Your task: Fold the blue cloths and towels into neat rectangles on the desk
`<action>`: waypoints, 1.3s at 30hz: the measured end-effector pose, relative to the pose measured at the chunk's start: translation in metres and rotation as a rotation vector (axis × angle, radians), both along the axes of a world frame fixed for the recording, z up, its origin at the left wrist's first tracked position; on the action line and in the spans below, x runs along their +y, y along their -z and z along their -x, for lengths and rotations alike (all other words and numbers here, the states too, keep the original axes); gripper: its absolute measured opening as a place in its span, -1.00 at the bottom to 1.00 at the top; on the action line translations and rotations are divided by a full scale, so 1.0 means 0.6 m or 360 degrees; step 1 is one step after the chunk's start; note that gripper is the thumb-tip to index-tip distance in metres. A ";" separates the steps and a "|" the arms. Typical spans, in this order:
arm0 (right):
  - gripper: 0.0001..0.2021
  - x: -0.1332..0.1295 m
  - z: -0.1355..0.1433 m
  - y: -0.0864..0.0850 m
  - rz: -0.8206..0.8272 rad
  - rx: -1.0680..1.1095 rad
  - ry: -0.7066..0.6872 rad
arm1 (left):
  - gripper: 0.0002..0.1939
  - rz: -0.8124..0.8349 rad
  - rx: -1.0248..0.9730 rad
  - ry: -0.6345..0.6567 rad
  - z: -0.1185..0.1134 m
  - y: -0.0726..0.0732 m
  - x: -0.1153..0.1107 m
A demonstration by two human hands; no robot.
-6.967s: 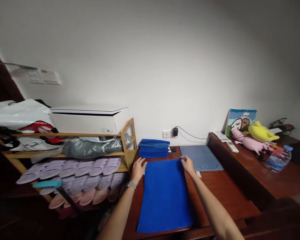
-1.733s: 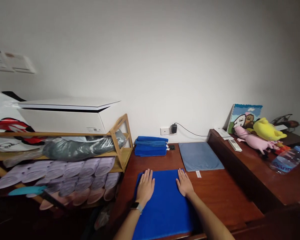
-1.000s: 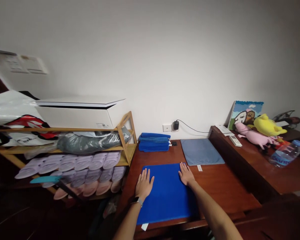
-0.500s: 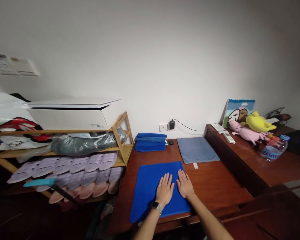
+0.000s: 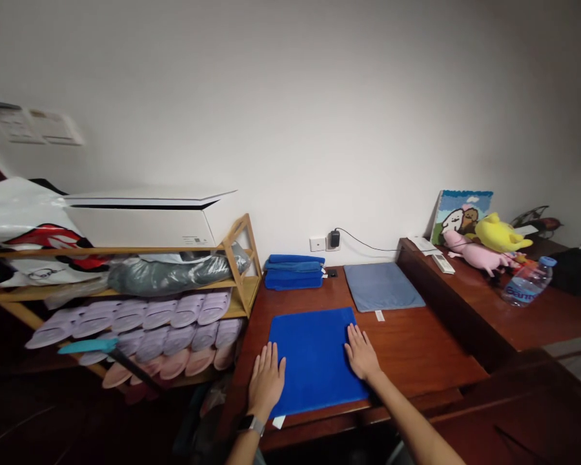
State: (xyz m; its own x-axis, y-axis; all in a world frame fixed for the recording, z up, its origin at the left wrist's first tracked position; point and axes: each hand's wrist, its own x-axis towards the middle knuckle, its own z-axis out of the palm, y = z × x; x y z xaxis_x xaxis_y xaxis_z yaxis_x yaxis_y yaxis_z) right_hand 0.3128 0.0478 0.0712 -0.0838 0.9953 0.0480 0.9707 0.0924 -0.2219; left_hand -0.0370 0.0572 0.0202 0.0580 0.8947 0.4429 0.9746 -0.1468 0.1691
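Note:
A bright blue cloth [image 5: 314, 361] lies spread flat on the brown wooden table, a white tag [image 5: 279, 422] poking out at its front left. My left hand [image 5: 267, 380], with a watch on the wrist, rests flat over the cloth's left edge, fingers stretched out. On the opposite edge lies my right hand [image 5: 362, 352], also flat with its fingers extended. Neither hand holds anything. Behind the cloth sits a stack of folded blue cloths [image 5: 294, 272]. To its right, a grey-blue cloth [image 5: 382, 286] lies flat with a small tag at its front.
On the left a wooden rack [image 5: 244, 294] carries a white box [image 5: 140, 226] and rows of slippers [image 5: 155, 314]. A higher surface at right holds plush toys [image 5: 501, 234], a remote [image 5: 443, 263] and a plastic bottle [image 5: 530, 283]. A black charger [image 5: 335, 239] is plugged into the wall.
My left hand has moved leftward across the blue cloth to its left edge. The right hand stays on the right edge. The view has shifted slightly.

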 end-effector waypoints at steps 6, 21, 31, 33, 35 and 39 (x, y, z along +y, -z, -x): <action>-0.30 -0.064 0.007 0.058 -0.0092 0.0067 0.0021 | -0.37 -0.0017 -0.0022 0.0390 -0.130 -0.027 -0.046; -0.31 -0.068 0.007 0.047 -0.0095 0.0059 0.0010 | -0.31 -0.0036 0.0052 0.0014 0.015 0.048 -0.103; -0.33 -0.118 0.010 0.066 -0.0160 0.0087 0.0032 | -0.29 -0.0192 0.0085 0.0039 0.011 0.026 -0.119; -0.34 -0.125 0.010 0.080 -0.0168 0.0094 0.0030 | -0.29 -0.0215 0.0090 0.0099 -0.018 0.007 -0.115; -0.36 -0.127 0.010 0.086 -0.0192 0.0098 0.0032 | -0.30 -0.0196 0.0102 0.0254 -0.078 -0.018 -0.109; -0.36 -0.123 0.007 0.087 -0.0191 0.0083 0.0006 | -0.35 -0.0051 0.0154 0.0741 -0.241 -0.055 -0.090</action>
